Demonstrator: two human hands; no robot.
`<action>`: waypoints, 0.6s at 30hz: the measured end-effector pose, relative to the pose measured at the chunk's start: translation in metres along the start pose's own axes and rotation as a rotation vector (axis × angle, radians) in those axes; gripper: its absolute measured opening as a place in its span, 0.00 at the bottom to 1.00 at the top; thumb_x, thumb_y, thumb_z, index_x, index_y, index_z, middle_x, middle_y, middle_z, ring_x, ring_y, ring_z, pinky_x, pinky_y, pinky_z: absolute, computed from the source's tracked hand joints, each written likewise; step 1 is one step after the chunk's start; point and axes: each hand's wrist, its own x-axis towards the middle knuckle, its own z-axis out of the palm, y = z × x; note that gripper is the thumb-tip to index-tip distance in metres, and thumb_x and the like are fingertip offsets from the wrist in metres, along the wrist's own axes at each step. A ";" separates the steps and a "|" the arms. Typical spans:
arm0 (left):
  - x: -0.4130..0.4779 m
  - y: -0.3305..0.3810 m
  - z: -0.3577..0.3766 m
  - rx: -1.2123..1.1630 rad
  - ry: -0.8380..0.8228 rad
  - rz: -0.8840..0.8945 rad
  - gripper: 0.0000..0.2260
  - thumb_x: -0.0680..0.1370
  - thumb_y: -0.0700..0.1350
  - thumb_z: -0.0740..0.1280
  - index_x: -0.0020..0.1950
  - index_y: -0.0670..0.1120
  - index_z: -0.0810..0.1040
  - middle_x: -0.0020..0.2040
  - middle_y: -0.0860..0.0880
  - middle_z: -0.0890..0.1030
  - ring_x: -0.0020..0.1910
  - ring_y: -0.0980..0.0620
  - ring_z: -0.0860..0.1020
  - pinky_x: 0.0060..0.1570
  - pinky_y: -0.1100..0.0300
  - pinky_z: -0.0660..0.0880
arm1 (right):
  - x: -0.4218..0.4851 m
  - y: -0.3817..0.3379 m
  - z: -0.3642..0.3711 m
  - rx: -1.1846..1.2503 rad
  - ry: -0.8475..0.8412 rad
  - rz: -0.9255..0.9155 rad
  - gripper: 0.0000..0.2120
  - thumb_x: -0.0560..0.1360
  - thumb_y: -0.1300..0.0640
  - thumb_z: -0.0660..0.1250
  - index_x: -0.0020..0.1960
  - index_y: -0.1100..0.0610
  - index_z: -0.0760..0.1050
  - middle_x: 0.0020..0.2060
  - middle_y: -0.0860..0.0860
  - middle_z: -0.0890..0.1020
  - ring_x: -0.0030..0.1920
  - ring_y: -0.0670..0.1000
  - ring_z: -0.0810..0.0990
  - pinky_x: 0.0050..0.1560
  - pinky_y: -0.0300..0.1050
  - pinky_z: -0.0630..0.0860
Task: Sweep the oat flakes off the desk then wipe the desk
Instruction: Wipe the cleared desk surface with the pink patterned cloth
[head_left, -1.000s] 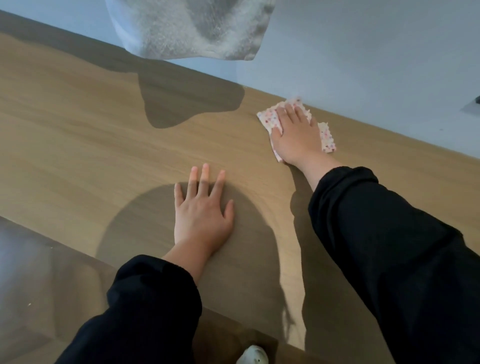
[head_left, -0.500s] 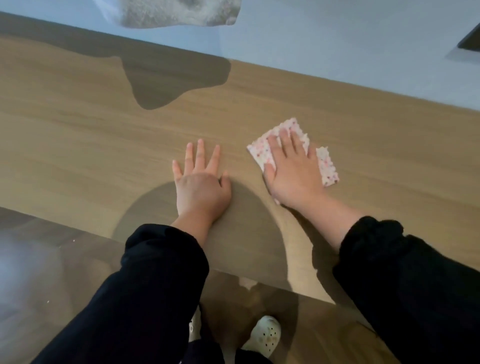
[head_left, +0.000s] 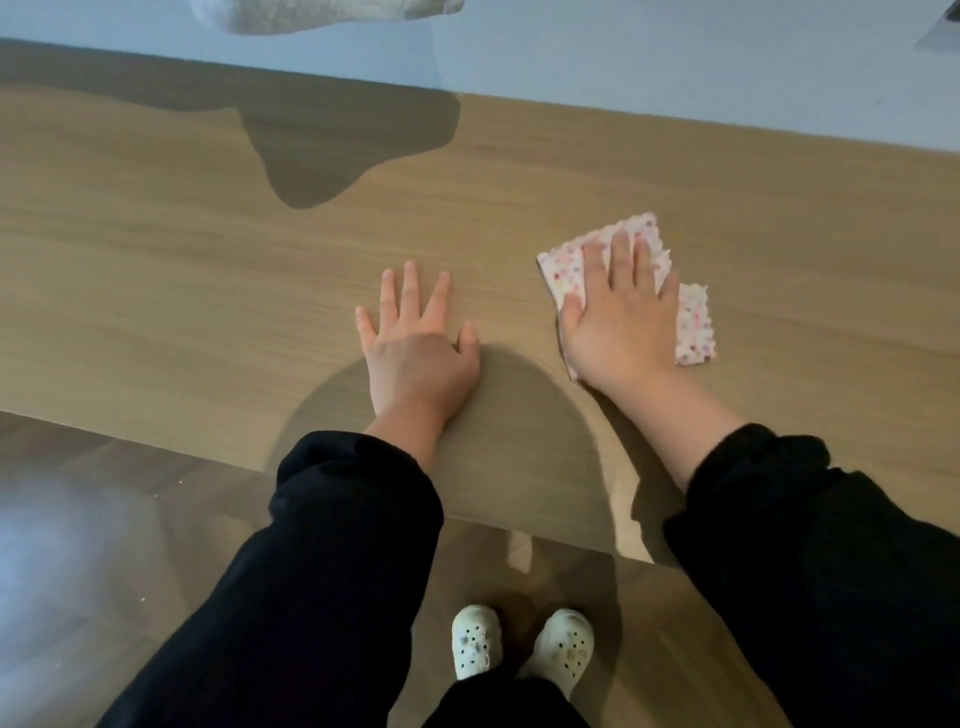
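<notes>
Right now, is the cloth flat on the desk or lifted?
Flat: the right hand presses the cloth down on the desk.

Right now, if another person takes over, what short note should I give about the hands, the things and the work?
Left hand: flat on the desk, fingers spread, holding nothing.
Right hand: flat on the spotted cloth, pressing it to the desk, right of the left hand.
Done: no oat flakes show on the desk.
Left: the wiping; how much is wiped, I cannot tell.

desk (head_left: 182, 286): light wood grain | cloth (head_left: 563, 271): white, coloured dots, flat on desk
</notes>
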 end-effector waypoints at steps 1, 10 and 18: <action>0.000 0.000 0.000 -0.003 -0.005 -0.002 0.27 0.80 0.55 0.55 0.78 0.54 0.55 0.80 0.48 0.48 0.78 0.48 0.44 0.75 0.43 0.42 | -0.017 -0.011 0.007 0.004 0.004 -0.050 0.30 0.80 0.46 0.47 0.80 0.54 0.46 0.79 0.56 0.47 0.78 0.56 0.43 0.76 0.62 0.45; 0.003 -0.002 -0.003 -0.063 -0.044 0.009 0.26 0.80 0.56 0.54 0.78 0.54 0.58 0.80 0.49 0.49 0.78 0.48 0.43 0.75 0.43 0.41 | -0.109 0.045 0.016 -0.071 -0.025 0.052 0.31 0.78 0.43 0.41 0.80 0.50 0.45 0.79 0.52 0.45 0.79 0.53 0.42 0.75 0.58 0.44; 0.005 -0.017 -0.014 -0.359 -0.080 0.074 0.22 0.81 0.47 0.59 0.75 0.50 0.65 0.78 0.48 0.57 0.78 0.50 0.50 0.75 0.46 0.41 | -0.076 -0.012 0.017 -0.068 -0.007 0.005 0.31 0.81 0.45 0.42 0.80 0.54 0.40 0.78 0.57 0.41 0.78 0.58 0.39 0.76 0.61 0.41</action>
